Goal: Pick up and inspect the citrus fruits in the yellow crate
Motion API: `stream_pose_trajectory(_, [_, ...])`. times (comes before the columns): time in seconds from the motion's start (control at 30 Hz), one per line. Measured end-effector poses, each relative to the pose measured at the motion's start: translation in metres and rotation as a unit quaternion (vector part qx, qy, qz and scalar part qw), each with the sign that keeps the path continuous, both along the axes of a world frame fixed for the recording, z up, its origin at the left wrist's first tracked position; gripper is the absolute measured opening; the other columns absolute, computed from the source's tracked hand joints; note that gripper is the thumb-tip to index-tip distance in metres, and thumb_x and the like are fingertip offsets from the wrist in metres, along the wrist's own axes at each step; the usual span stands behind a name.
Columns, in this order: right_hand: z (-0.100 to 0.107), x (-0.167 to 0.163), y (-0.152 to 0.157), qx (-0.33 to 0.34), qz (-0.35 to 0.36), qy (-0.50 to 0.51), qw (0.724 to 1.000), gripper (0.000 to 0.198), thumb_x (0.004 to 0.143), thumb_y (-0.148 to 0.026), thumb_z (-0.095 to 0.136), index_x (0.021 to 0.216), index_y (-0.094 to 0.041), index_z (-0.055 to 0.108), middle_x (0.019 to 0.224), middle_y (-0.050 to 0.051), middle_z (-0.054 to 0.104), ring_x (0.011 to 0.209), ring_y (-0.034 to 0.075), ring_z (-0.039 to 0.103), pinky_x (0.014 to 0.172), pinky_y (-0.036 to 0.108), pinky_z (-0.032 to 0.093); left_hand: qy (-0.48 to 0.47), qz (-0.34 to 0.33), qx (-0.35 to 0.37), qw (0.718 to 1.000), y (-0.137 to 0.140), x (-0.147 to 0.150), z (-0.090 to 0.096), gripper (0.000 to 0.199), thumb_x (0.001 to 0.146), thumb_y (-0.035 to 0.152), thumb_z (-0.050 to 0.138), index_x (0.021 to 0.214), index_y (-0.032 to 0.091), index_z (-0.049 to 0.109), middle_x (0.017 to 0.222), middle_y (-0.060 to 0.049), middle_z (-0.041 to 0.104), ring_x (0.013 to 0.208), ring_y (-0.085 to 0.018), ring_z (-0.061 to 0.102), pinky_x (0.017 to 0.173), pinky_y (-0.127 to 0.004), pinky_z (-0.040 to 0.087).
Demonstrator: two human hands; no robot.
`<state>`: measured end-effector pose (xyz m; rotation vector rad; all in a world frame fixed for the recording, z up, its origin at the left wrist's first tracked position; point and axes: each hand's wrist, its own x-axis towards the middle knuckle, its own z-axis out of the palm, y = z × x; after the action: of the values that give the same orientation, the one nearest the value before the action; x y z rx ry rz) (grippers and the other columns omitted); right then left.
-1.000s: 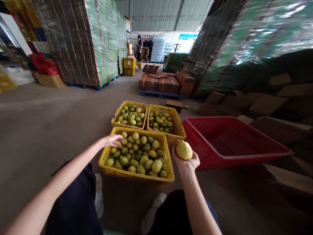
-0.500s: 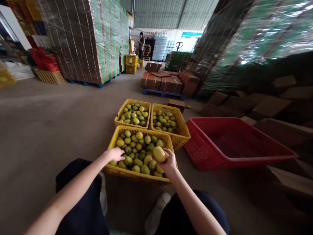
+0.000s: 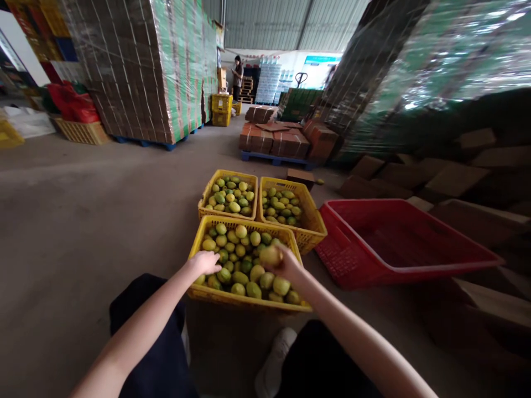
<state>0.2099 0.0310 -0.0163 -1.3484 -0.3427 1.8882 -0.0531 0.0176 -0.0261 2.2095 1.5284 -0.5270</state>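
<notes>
My right hand (image 3: 285, 266) is closed around a yellow-green lemon (image 3: 270, 256), raised over the right side of the near yellow crate (image 3: 249, 303). Motion slightly blurs this hand and its fruit. Loose lemons (image 3: 240, 278), some yellow and some greener, fill much of that crate. At its left side my left hand (image 3: 205, 262) hovers palm down, fingers stretched out, with no fruit visible in it. Whether its fingertips touch the lemons below, I cannot tell.
Behind stand two more yellow crates of lemons, one at left (image 3: 203, 207) and one at right (image 3: 312, 221). A large red crate (image 3: 344, 260) sits to the right, beside cardboard boxes (image 3: 456, 179). Wrapped pallet stacks (image 3: 124, 72) rise further back, and a person (image 3: 237, 74) stands far off.
The view has shifted slightly, so the near crates appear further right. My right hand, still holding the lemon, has moved a little left over the crate. The left hand remains above its left side.
</notes>
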Motion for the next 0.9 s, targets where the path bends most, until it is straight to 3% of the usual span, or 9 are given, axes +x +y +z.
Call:
stream_pose_trajectory(0.13, [0.055, 0.037, 0.060, 0.085, -0.210, -0.008, 0.974, 0.033, 0.087, -0.024, 0.051, 0.117, -0.013, 0.061, 0.082, 0.011, 0.072, 0.069, 0.022, 0.070, 0.058, 0.032, 0.061, 0.008, -0.015, -0.010, 1.000, -0.001, 0.008, 0.009, 0.052, 0.099, 0.044, 0.043, 0.135, 0.012, 0.061, 0.136, -0.021, 0.065, 0.122, -0.032, 0.065, 0.097, -0.037, 0.051])
stream_pose_trajectory(0.2, [0.060, 0.044, 0.063, 0.078, -0.185, 0.005, 0.980, 0.034, 0.088, -0.019, 0.047, 0.115, -0.010, 0.064, 0.084, 0.015, 0.074, 0.075, 0.025, 0.072, 0.062, 0.034, 0.061, 0.012, -0.015, -0.015, 1.000, -0.002, 0.009, 0.012, 0.051, 0.099, 0.043, 0.044, 0.134, 0.011, 0.062, 0.133, -0.021, 0.067, 0.121, -0.033, 0.066, 0.096, -0.037, 0.052])
stream_pose_trajectory(0.3, [0.042, 0.041, 0.045, 0.055, -0.127, 0.027, 0.990, 0.032, 0.085, -0.012, 0.046, 0.108, -0.013, 0.068, 0.080, 0.013, 0.076, 0.074, 0.024, 0.074, 0.061, 0.033, 0.060, 0.015, -0.009, -0.012, 1.000, -0.004, 0.007, 0.015, 0.048, 0.099, 0.040, 0.045, 0.132, 0.011, 0.063, 0.132, -0.022, 0.067, 0.119, -0.034, 0.067, 0.096, -0.039, 0.052])
stream_pose_trajectory(0.43, [0.006, 0.023, 0.020, 0.012, -0.122, 0.039, 0.992, 0.027, 0.084, -0.007, 0.044, 0.095, -0.017, 0.067, 0.075, 0.008, 0.074, 0.066, 0.019, 0.072, 0.054, 0.027, 0.054, 0.018, -0.004, -0.014, 1.000, -0.009, 0.005, 0.013, 0.047, 0.099, 0.039, 0.046, 0.134, 0.012, 0.062, 0.136, -0.022, 0.065, 0.121, -0.034, 0.066, 0.098, -0.039, 0.051])
stream_pose_trajectory(0.53, [-0.010, 0.005, 0.012, -0.021, -0.103, 0.032, 0.994, 0.025, 0.086, -0.006, 0.042, 0.089, -0.018, 0.064, 0.071, 0.006, 0.071, 0.059, 0.017, 0.068, 0.051, 0.025, 0.051, 0.026, -0.002, -0.025, 0.999, -0.009, 0.006, 0.009, 0.049, 0.099, 0.040, 0.047, 0.137, 0.012, 0.060, 0.137, -0.022, 0.064, 0.122, -0.034, 0.065, 0.098, -0.039, 0.051])
stream_pose_trajectory(0.63, [-0.013, -0.007, 0.010, -0.030, -0.067, 0.049, 0.996, 0.021, 0.086, -0.009, 0.045, 0.087, -0.019, 0.063, 0.076, 0.008, 0.072, 0.063, 0.019, 0.069, 0.054, 0.027, 0.053, 0.030, 0.000, -0.037, 0.999, -0.004, 0.008, 0.002, 0.048, 0.099, 0.042, 0.049, 0.137, 0.015, 0.061, 0.136, -0.019, 0.066, 0.119, -0.031, 0.066, 0.096, -0.037, 0.052])
stream_pose_trajectory(0.73, [-0.007, -0.009, 0.013, 0.003, -0.050, 0.081, 0.995, 0.019, 0.083, -0.008, 0.047, 0.084, -0.020, 0.062, 0.074, 0.006, 0.072, 0.063, 0.018, 0.068, 0.055, 0.026, 0.054, 0.044, 0.015, -0.043, 0.998, 0.003, 0.010, -0.010, 0.044, 0.098, 0.042, 0.050, 0.133, 0.018, 0.064, 0.134, -0.016, 0.067, 0.118, -0.029, 0.066, 0.095, -0.035, 0.051])
stream_pose_trajectory(0.9, [0.009, -0.004, 0.017, 0.031, -0.107, 0.111, 0.988, 0.021, 0.078, -0.006, 0.047, 0.086, -0.020, 0.060, 0.065, 0.004, 0.068, 0.055, 0.016, 0.063, 0.049, 0.024, 0.052, 0.061, 0.047, -0.056, 0.995, 0.010, 0.017, -0.041, 0.041, 0.096, 0.037, 0.054, 0.128, 0.016, 0.068, 0.136, -0.016, 0.067, 0.126, -0.030, 0.062, 0.101, -0.034, 0.049])
